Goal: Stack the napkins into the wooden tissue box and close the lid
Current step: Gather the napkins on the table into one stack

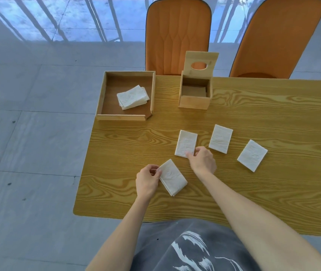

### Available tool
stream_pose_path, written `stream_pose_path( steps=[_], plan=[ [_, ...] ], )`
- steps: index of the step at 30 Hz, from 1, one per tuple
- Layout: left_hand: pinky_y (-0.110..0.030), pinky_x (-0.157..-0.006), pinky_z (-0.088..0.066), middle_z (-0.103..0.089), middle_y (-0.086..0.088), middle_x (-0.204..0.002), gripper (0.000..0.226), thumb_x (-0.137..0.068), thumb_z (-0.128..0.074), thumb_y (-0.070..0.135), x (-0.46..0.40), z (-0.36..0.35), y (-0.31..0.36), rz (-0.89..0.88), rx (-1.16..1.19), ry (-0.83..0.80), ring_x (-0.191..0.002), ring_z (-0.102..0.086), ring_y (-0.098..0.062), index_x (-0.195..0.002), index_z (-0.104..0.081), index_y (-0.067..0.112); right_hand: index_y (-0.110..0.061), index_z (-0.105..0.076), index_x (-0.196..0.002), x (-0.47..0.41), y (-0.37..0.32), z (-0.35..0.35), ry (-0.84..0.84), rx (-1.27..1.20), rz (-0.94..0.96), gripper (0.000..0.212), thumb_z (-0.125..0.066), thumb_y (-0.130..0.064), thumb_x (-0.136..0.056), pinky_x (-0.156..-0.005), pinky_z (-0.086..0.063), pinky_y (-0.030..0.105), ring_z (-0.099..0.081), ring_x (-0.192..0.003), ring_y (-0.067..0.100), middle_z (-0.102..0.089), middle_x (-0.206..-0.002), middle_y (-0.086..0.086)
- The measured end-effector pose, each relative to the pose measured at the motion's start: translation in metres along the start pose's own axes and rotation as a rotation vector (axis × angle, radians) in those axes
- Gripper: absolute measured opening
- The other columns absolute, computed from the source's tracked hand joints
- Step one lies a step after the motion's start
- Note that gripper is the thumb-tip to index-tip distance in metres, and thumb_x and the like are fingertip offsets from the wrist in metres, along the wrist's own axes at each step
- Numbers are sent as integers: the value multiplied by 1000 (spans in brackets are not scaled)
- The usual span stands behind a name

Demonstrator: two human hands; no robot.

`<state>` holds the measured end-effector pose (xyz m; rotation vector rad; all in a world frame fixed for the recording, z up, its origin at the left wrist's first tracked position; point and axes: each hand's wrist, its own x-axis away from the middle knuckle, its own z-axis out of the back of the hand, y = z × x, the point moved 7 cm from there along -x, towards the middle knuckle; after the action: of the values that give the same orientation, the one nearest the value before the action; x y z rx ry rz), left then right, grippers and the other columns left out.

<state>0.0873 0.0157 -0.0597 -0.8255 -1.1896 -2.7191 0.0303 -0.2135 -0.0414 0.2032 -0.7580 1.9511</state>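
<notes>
**A:** So where's this at? Looks barely started to me.

**B:** Yeah, pretty much. The wooden tissue box (194, 94) sits upper centre of the frame with its lid (201, 63) flipped up, and as far as I can see inside, there's nothing white in there, just the brown bottom. So no napkins stacked yet, I'd guess.

**A:** And the hands?

**B:** The left hand (147, 180) is pinching the corner of the nearest napkin (172, 178), lower centre. The right hand (202, 159) has fingertips on the bottom edge of the second napkin (186, 143). Touching for sure, but whether it's actually gripped or just pressed, can't tell.

**A:** What's left then?

**B:** Two more loose napkins to the right, one (220, 138) near centre and one (252, 155) further right, all lying apart from each other. Plus a little pile of napkins (132, 97) in the wooden tray (120, 117) at upper left of the table, if those count. Then all of it into the box, lid down.

**A:** Room?

**B:** Wood-grain table (253, 202) with rounded corners, two orange chairs (177, 36) behind it at the top, grey tiled floor on the left, and railing shadows or reflections along the top edge. The person's in a grey printed shirt.
</notes>
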Motion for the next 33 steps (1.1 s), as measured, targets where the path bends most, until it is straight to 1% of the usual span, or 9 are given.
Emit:
stream_pose_path(
  steps=[7,14,18,20,23,25,28,31,33],
  plan=[
    [-43,-82,-62,-72,4,-95,19,-92,-69,28,-8,8,-13,124,133,70,-88,-71,-15,-107,-73,16,-16,-61,-122,-11,-13,-6,-32,29,-147,45,-71,-42,-86,-81,-48,38,-61,-108,31,-56,-127,11],
    [-45,-82,-62,-73,7,-96,17,-91,-69,31,-12,8,-13,147,198,83,-88,-71,-14,-104,-73,21,-15,-68,-110,-20,-12,0,-22,-213,31,24,-70,-25,-88,-78,-54,35,-67,-99,24,-72,-107,4],
    [-45,-84,-62,-75,7,-96,11,-92,-69,31,-14,8,-17,157,214,60,-89,-72,-13,-101,-73,26,-6,-68,-112,-14,-9,1,-261,-600,66,29,-76,-12,-85,-70,-62,32,-74,-86,19,-74,-102,8],
    [-45,-84,-62,-76,7,-95,9,-92,-69,30,-15,9,-18,162,216,53,-89,-73,-14,-99,-73,27,-3,-67,-112,1,-10,-3,-443,-661,84,32,-79,-10,-83,-68,-62,30,-75,-85,20,-75,-101,10],
    [-46,-84,-62,-76,6,-93,3,-91,-70,31,-16,9,-19,171,225,36,-89,-73,-14,-94,-71,32,-2,-68,-107,24,-9,-17,-643,-633,109,29,-80,-7,-80,-69,-62,33,-74,-79,20,-75,-99,14],
    [-47,-86,-61,-77,4,-94,4,-91,-69,30,-16,9,-20,185,238,20,-89,-74,-16,-93,-70,33,-5,-69,-102,33,-5,-31,-683,-568,108,25,-81,-7,-80,-64,-61,30,-72,-75,17,-76,-98,15],
    [-46,-89,-60,-77,2,-96,8,-95,-63,27,-14,11,-19,204,259,9,-91,-73,-17,-97,-71,28,-13,-71,-97,38,-2,-45,-620,-420,140,21,-82,-11,-79,-55,-54,26,-70,-74,15,-76,-96,10],
    [-46,-90,-60,-78,4,-92,24,-99,-53,35,-13,11,-18,223,312,-7,-91,-74,-16,-97,-75,25,-19,-73,-99,36,-2,-47,-499,-196,213,24,-82,-21,-77,-70,-56,25,-69,-86,10,-74,-93,-2],
    [-47,-88,-60,-78,3,-91,33,-97,-49,49,-13,10,-17,223,321,-17,-90,-74,-18,-92,-75,28,-22,-73,-99,36,-4,-48,-456,-110,238,25,-81,-27,-76,-77,-58,33,-70,-86,12,-74,-93,-4]
  ],
)
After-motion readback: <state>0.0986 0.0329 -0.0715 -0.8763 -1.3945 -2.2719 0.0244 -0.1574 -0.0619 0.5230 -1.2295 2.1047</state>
